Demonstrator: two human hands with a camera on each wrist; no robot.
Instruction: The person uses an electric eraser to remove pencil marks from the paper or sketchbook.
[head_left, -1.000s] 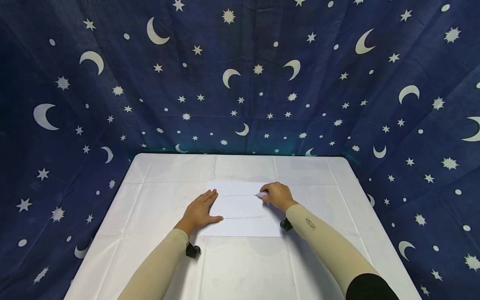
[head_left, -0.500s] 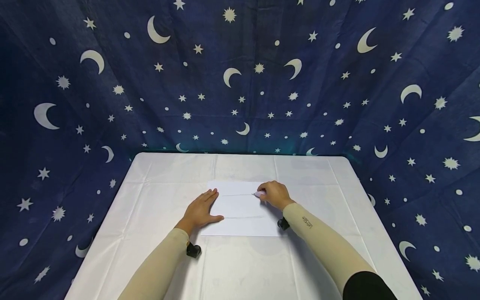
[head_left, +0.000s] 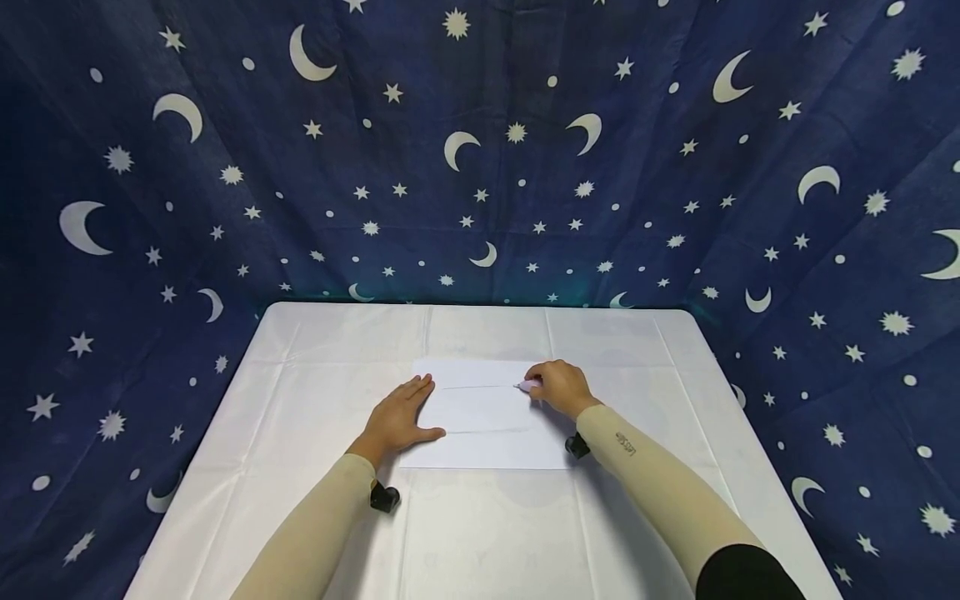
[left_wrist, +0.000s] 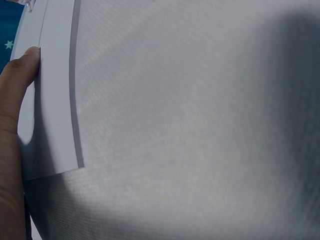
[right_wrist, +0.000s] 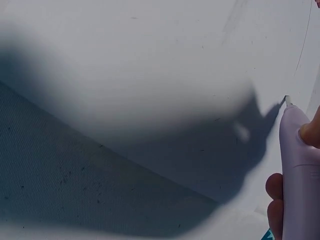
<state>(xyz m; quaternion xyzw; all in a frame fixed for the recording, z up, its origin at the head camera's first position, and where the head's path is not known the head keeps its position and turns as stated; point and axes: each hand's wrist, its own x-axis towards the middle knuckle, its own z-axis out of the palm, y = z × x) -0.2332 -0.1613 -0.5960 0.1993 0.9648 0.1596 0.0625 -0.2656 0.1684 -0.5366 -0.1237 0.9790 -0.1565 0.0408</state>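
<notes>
A white sheet of paper [head_left: 480, 411] lies on the cloth-covered table, with an upper pencil-thin line and a fainter, smudged lower one. My left hand [head_left: 397, 421] lies flat with spread fingers over the paper's left edge; in the left wrist view its thumb [left_wrist: 31, 62] presses the sheet. My right hand [head_left: 562, 388] grips a lavender electric eraser [right_wrist: 300, 185], seen small in the head view. Its white tip meets the paper near the right end of the upper line, or just above it. The thumb [right_wrist: 312, 132] rests on the eraser's button; part of that hand is out of the right wrist view.
The table [head_left: 487, 550] wears a creased white cloth. Small dark crumbs speckle the area near the paper in the right wrist view. Behind stands a blue curtain [head_left: 420, 183] with moons and stars. Black wrist cameras [head_left: 385, 498] hang beneath both forearms.
My right hand and the eraser slid slightly left along the upper line, then back right. The left hand has stayed in place on the paper.
</notes>
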